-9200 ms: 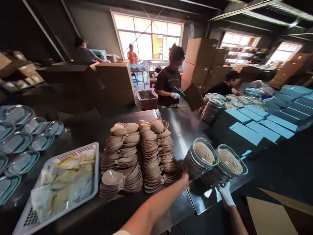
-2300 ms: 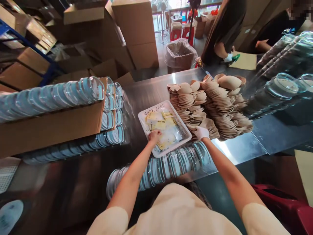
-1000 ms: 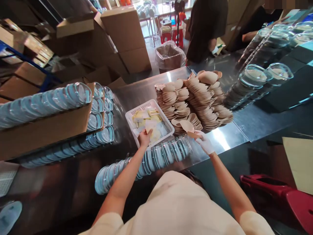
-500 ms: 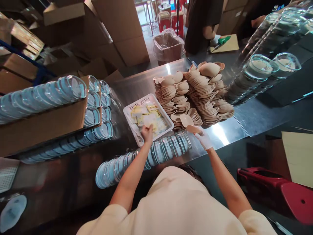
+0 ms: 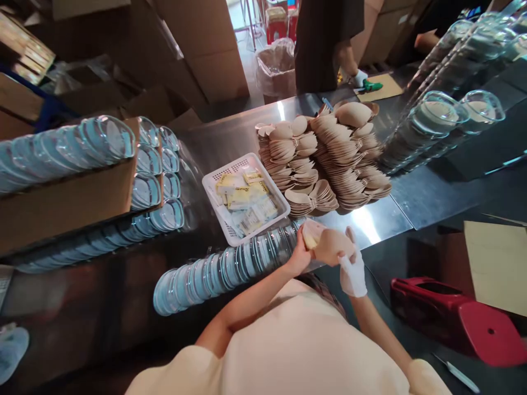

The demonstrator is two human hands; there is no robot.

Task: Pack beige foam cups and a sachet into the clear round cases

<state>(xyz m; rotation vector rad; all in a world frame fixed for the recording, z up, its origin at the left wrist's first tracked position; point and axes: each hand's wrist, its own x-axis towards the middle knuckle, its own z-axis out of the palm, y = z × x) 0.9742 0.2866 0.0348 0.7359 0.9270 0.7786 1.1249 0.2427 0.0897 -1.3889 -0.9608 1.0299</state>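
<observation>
In front of my chest, my left hand (image 5: pixel 301 255) is closed on a small sachet (image 5: pixel 311 235) with a yellowish part, slightly blurred. My right hand (image 5: pixel 353 275), in a white glove, grips a beige spoon (image 5: pixel 332 247); its bowl meets the sachet and partly covers it. Beyond my hands lies a white perforated basket (image 5: pixel 231 237) with several yellow and white sachets (image 5: pixel 247 196). Right of the basket, beige spoons (image 5: pixel 346 159) are piled in dense nested stacks. A long row of nested clear lids or cups (image 5: pixel 222 270) lies on its side near my left forearm.
More clear plastic pieces (image 5: pixel 69 145) fill a cardboard box at left. Tall stacks of clear cups (image 5: pixel 438 112) stand at right. A red stool (image 5: pixel 453 318) and a pen-like white tool (image 5: pixel 463 378) are lower right. Across the metal table (image 5: pixel 401 211), a co-worker's gloved hand (image 5: pixel 360 78) holds a green-handled tool.
My left hand has come out of the basket with a sachet and moved right to the spoon. My right hand has drawn the spoon back toward me. The view has shifted slightly.
</observation>
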